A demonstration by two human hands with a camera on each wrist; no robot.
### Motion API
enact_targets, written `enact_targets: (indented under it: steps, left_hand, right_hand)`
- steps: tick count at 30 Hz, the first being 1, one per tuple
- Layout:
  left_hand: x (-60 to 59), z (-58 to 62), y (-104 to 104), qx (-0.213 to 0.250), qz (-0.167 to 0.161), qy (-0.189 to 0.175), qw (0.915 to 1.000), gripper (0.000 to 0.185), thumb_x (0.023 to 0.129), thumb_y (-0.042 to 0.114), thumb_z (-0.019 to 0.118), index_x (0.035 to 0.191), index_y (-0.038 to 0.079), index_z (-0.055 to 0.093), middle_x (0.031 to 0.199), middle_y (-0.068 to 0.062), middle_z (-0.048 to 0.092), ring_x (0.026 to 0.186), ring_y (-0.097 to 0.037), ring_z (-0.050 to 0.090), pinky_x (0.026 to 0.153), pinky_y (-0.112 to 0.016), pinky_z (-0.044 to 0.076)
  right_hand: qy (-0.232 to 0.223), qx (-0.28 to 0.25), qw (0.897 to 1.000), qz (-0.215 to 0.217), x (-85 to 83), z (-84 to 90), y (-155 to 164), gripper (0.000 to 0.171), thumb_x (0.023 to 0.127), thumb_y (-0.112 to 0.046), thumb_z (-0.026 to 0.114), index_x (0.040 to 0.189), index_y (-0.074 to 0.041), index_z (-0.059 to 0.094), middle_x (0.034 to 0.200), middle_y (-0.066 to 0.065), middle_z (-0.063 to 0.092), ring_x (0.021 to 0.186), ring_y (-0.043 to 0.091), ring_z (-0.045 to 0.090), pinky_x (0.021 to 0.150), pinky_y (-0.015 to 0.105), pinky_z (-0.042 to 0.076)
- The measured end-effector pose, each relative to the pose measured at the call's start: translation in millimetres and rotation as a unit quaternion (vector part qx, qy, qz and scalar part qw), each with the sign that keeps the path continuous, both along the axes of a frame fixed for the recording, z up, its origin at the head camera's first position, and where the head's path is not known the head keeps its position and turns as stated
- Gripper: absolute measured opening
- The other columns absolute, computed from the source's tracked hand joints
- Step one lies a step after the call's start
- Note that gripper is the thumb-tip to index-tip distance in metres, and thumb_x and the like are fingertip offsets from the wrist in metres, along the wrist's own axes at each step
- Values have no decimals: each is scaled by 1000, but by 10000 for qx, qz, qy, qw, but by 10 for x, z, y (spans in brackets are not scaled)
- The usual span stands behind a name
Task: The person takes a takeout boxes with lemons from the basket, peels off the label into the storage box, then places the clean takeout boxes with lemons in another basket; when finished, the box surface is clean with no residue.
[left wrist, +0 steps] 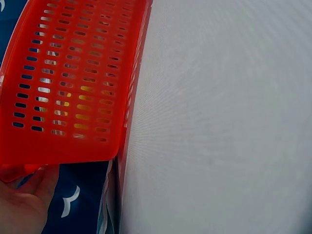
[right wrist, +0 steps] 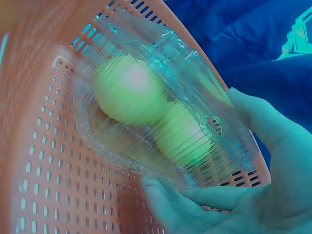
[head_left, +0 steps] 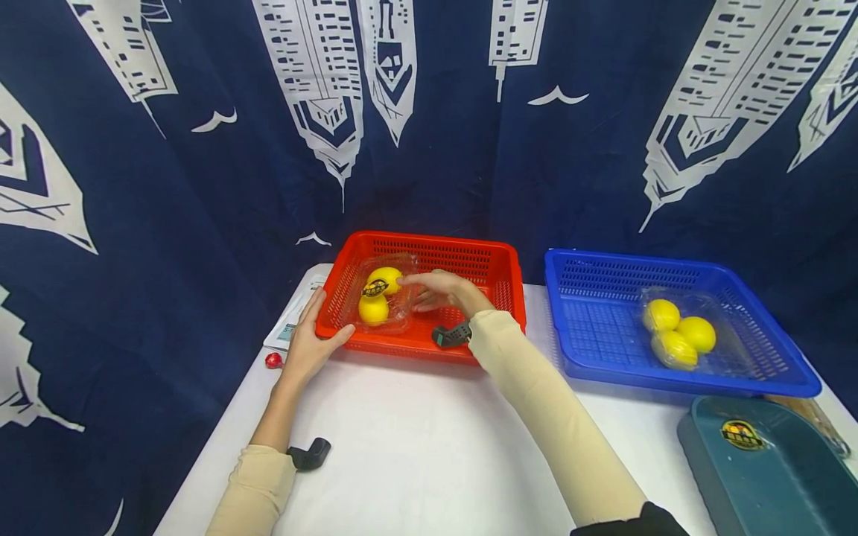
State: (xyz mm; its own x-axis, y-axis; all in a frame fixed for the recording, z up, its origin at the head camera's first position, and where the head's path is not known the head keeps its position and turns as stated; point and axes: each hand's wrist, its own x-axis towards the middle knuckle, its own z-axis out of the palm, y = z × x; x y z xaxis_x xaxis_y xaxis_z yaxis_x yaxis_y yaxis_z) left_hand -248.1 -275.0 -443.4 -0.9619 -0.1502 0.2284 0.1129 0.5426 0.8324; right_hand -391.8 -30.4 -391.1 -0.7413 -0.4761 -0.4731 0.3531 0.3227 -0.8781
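Note:
A red basket (head_left: 497, 262) stands at the middle of the white table (head_left: 415, 439). Inside it at the left is a clear plastic clamshell (head_left: 380, 295) with yellow lemons and a dark round label. My right hand (head_left: 429, 289) reaches into the basket and grips the clamshell (right wrist: 146, 107), thumb on one side and fingers under the other (right wrist: 195, 146). My left hand (head_left: 311, 342) rests with straight fingers against the basket's front left corner, thumb along the front rim. The left wrist view shows the basket's slotted wall (left wrist: 68, 83) with the palm (left wrist: 24, 200) beside it.
A blue basket (head_left: 771, 372) at the right holds a second clear pack of lemons (head_left: 678, 333). A teal tray (head_left: 771, 476) sits at the near right. Left of the red basket lie a paper sheet (head_left: 290, 327) and a small red object (head_left: 273, 360). A dark patterned curtain hangs behind.

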Motion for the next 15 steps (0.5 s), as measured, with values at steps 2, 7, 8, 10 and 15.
enact_targets:
  steps: [2, 7, 8, 10, 15]
  left_hand:
    - [3, 0, -3, 13, -3, -18, 10000, 92, 82, 38, 74, 155, 13, 24, 164, -3, 21, 151, -27, 20, 118, -52, 30]
    - [23, -6, -5, -34, 28, -36, 10000, 91, 82, 37, 74, 155, 12, 25, 164, -3, 21, 151, -26, 19, 119, -52, 29]
    - [28, -7, -3, -41, 36, -32, 10000, 91, 82, 37, 74, 155, 11, 25, 164, -3, 21, 151, -26, 19, 119, -51, 29]
    - [36, -7, 0, -40, 44, -22, 10000, 91, 82, 37, 74, 155, 10, 25, 163, -3, 21, 151, -26, 20, 119, -52, 28]
    - [36, -1, 6, -41, 59, -21, 10000, 91, 82, 39, 73, 155, 12, 25, 163, -3, 21, 151, -26, 19, 118, -54, 29]
  right_hand:
    - [27, 18, 10000, -24, 10, 11, -2, 72, 87, -33, 70, 145, -2, 39, 140, 30, 47, 99, 29, 64, 103, 43, 51]
    - [88, 123, 9998, -147, 43, 34, -9, 68, 86, -36, 70, 140, -2, 46, 134, 26, 52, 93, 26, 66, 103, 41, 51]
    - [99, 140, 9997, -173, 48, 37, -12, 67, 86, -37, 70, 138, -2, 48, 131, 25, 54, 93, 26, 66, 103, 42, 51]
    - [128, 134, 9995, -244, 57, 43, -14, 65, 86, -38, 69, 136, -3, 50, 124, 23, 58, 93, 27, 67, 103, 42, 51]
    - [245, 87, 9989, -387, 75, 80, -19, 61, 86, -41, 68, 131, -3, 53, 117, 23, 61, 96, 30, 67, 102, 43, 52]
